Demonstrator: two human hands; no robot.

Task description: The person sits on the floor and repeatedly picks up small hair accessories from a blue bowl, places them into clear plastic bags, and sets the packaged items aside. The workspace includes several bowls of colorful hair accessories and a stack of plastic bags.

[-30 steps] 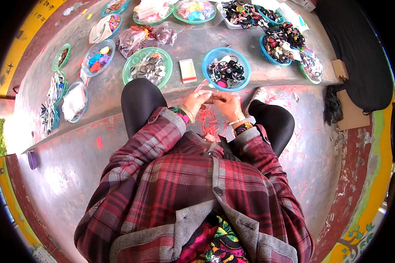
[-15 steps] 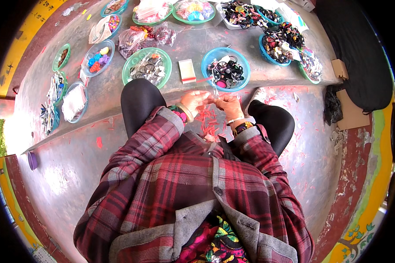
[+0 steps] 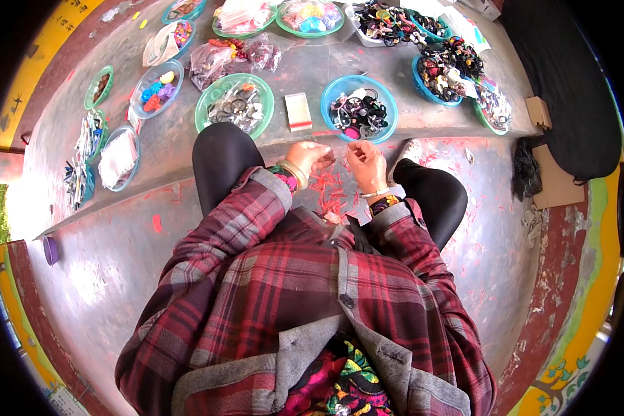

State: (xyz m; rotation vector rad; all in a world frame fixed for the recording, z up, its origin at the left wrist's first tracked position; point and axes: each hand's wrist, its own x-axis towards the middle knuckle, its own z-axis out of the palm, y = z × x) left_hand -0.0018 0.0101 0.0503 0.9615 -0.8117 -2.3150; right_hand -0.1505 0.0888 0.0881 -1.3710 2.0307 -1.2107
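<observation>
My left hand (image 3: pixel 312 158) is raised between my knees, its fingers bent together in a pinch. A short way to its right, my right hand (image 3: pixel 366 165) has its fingers curled in toward the thumb. Whatever either pinch holds is too small to make out. Just beyond the hands stands a blue basket (image 3: pixel 395 114) of black hair ties (image 3: pixel 359 111) with some pink and white pieces. A stack of small white cards or strips with a red edge (image 3: pixel 298 111) lies left of it. Red scraps (image 3: pixel 329 193) are scattered on the floor below my hands.
A green basket (image 3: pixel 200 111) of clear and dark small pieces sits behind my left knee. More baskets of accessories, a white tub (image 3: pixel 373 43) and plastic bags (image 3: pixel 218 61) line the raised ledge. On the right are cardboard (image 3: pixel 558 184) and a black bag (image 3: pixel 527 170).
My hands were together, fingertips meeting over something thin and clear. Now they have drawn apart, with a gap between them. The baskets have not moved.
</observation>
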